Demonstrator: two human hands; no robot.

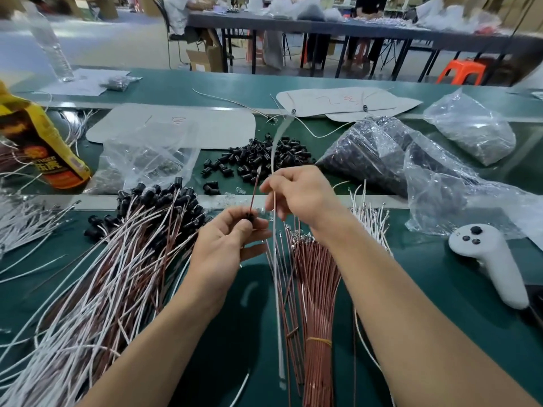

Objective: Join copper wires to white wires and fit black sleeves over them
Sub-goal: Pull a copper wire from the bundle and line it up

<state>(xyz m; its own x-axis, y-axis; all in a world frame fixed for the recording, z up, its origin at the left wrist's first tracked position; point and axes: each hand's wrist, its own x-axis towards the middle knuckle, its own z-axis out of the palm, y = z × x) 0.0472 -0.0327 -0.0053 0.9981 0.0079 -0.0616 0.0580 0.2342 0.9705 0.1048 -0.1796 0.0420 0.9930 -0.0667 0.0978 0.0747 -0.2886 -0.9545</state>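
Black sleeve [250,217] with copper wire [254,192] was pinched in the left hand [229,242], white wire [275,239] in the right hand [302,195].

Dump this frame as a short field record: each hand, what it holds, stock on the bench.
left hand: pinches small black plastic sleeve; thin copper-coloured wire sticks up from it
right hand: pinches long thin white wire, held roughly upright
join: not made; the two wires are apart
loose stock: pile of black plastic sleeves behind the hands
copper stock: yellow-banded bundle of copper-coloured wires between the forearms
finished pile: sleeved wire pairs at left
surface: green bench mat
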